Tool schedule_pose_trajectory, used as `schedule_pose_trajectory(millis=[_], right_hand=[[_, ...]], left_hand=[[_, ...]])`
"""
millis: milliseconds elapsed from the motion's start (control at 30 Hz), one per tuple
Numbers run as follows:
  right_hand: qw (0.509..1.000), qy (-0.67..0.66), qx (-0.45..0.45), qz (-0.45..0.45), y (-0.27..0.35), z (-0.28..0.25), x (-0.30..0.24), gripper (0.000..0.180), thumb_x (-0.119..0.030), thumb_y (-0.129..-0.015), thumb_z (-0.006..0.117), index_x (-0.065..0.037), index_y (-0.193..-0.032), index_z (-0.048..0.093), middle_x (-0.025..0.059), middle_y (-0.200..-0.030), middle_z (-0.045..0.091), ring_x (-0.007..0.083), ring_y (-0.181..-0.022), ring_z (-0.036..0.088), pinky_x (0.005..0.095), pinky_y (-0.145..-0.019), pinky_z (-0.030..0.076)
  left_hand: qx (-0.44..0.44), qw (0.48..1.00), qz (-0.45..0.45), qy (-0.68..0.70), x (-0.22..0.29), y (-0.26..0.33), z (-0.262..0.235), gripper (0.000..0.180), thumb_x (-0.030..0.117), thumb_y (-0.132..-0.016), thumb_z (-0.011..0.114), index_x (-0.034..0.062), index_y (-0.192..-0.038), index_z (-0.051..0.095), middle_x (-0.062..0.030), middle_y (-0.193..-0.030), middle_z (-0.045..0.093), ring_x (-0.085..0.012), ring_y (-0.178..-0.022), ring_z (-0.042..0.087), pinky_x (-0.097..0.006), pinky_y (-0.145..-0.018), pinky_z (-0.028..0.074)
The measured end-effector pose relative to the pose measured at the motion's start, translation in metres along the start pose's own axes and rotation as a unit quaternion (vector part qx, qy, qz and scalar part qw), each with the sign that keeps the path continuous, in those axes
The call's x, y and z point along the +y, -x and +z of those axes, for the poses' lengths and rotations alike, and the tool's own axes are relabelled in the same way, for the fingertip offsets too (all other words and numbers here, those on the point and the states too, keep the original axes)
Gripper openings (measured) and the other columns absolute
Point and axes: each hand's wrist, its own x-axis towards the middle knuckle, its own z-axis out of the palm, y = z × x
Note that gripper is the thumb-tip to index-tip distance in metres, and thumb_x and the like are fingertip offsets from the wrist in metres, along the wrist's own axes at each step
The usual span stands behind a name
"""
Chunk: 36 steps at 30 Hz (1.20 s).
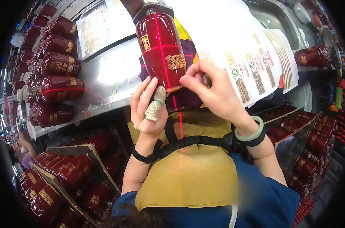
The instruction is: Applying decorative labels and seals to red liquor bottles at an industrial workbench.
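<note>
A glossy dark-red bottle (159, 53) lies tilted on the worktop in front of me, its base toward me. It bears a gold square label (144, 43) and a gold ornate decal (175, 62). My left hand (147, 116) rests its outstretched fingers against the base end; one finger wears a knitted finger cover (155, 105) with a green band. At the bottle's lower right edge, my right hand (214, 87) has thumb and forefinger pinched together. Anything between those fingertips is too small to tell. Red laser lines cross on the glass.
White sheets of gold decals (252, 72) lie to the right, near a metal basin (273, 17). Another decal sheet (92, 32) lies in a tray at left. Red bottles (62, 88) are stacked leftward; crates of bottles (75, 169) stand below on both sides.
</note>
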Motion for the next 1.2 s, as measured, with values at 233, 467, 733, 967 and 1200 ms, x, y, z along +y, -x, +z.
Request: schedule_pose_trajectory(millis=[233, 467, 733, 967, 1200], right_hand=[[1.000, -0.027, 0.000, 0.003, -0.002, 0.012, 0.007, 0.031, -0.023, -0.088, 0.082, 0.000, -0.092, 0.062, 0.0023, -0.072, 0.057, 0.0113, -0.069, 0.053, 0.0293, -0.065, 0.046], [0.998, -0.049, -0.015, 0.030, -0.002, 0.008, 0.008, 0.027, -0.023, -0.092, 0.079, 0.000, -0.093, 0.065, 0.0018, -0.074, 0.060, 0.0105, -0.070, 0.054, 0.0289, -0.065, 0.046], [0.991, -0.134, 0.025, -0.005, 0.007, -0.006, 0.018, 0.026, -0.022, -0.106, 0.060, 0.000, -0.118, 0.058, 0.0035, -0.102, 0.063, 0.0123, -0.093, 0.055, 0.0285, -0.091, 0.045], [0.980, -0.181, 0.072, -0.052, 0.011, -0.012, 0.017, 0.015, -0.004, -0.102, 0.063, 0.001, -0.115, 0.068, 0.0017, -0.105, 0.067, 0.0074, -0.098, 0.058, 0.0247, -0.090, 0.047], [0.983, -0.056, 0.150, -0.091, 0.012, -0.003, 0.021, 0.010, -0.006, -0.096, 0.068, -0.001, -0.105, 0.070, 0.0066, -0.095, 0.071, 0.0136, -0.081, 0.063, 0.0291, -0.073, 0.051]], left_hand=[[-0.010, 1.000, 0.008, 0.000, 0.003, -0.001, -0.001, 0.036, -0.012, -0.080, 0.079, -0.0109, -0.115, 0.070, -0.0194, -0.116, 0.074, -0.0363, -0.108, 0.072, -0.042, -0.094, 0.059], [-0.024, 0.999, 0.025, -0.035, 0.010, -0.003, 0.000, 0.036, -0.010, -0.083, 0.077, -0.0097, -0.117, 0.069, -0.0200, -0.121, 0.072, -0.0378, -0.112, 0.070, -0.043, -0.095, 0.058], [-0.041, 0.997, -0.004, -0.064, 0.018, 0.009, 0.007, 0.052, -0.006, -0.080, 0.081, -0.0107, -0.128, 0.061, -0.0204, -0.129, 0.065, -0.0386, -0.116, 0.064, -0.042, -0.095, 0.055], [-0.057, 0.992, -0.027, -0.114, 0.037, -0.001, 0.016, 0.065, 0.008, -0.085, 0.081, -0.0076, -0.140, 0.051, -0.0241, -0.135, 0.055, -0.0395, -0.122, 0.057, -0.044, -0.097, 0.053], [-0.109, 0.992, -0.059, -0.011, 0.015, -0.006, -0.016, 0.061, -0.002, -0.071, 0.087, -0.0025, -0.130, 0.068, -0.0155, -0.139, 0.056, -0.0349, -0.125, 0.056, -0.044, -0.105, 0.046]])
